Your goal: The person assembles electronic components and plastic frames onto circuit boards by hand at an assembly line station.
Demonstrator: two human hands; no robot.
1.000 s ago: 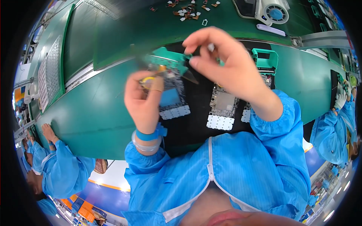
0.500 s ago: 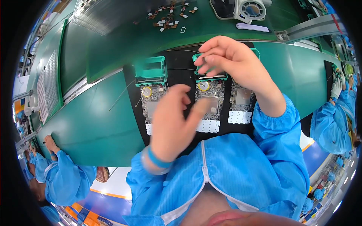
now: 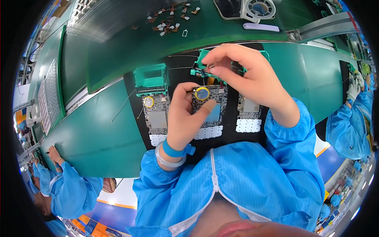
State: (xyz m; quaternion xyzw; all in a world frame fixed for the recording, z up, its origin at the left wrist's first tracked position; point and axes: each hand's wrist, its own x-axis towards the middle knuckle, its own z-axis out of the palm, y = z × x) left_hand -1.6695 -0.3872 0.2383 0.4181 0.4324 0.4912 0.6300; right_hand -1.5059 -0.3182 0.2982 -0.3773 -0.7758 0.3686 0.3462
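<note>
My left hand (image 3: 182, 118) grips the middle circuit board (image 3: 218, 94) by its sides, thumb lying across its face. A round yellow-rimmed coin cell (image 3: 202, 93) sits at that board's upper left. Above it my right hand (image 3: 246, 73) is closed in a pinch on a small part with red wire (image 3: 209, 68), mostly hidden by the fingers. That pinch is at the green plastic frame (image 3: 203, 55) at the board's far end, which is tilted. To the left lies another circuit board (image 3: 158, 118) with a green frame (image 3: 151, 79); a third circuit board (image 3: 250, 106) lies to the right.
The boards lie on a black mat (image 3: 185, 73) on the green table (image 3: 94, 130). Several small flex parts (image 3: 167, 27), a lilac tool (image 3: 261, 27) and a white fan (image 3: 258, 8) are farther back. Co-workers in blue sit at left and right.
My left hand has moved up and taken hold of the middle board. My right fingers have closed on the small wired part. The middle green frame has tilted.
</note>
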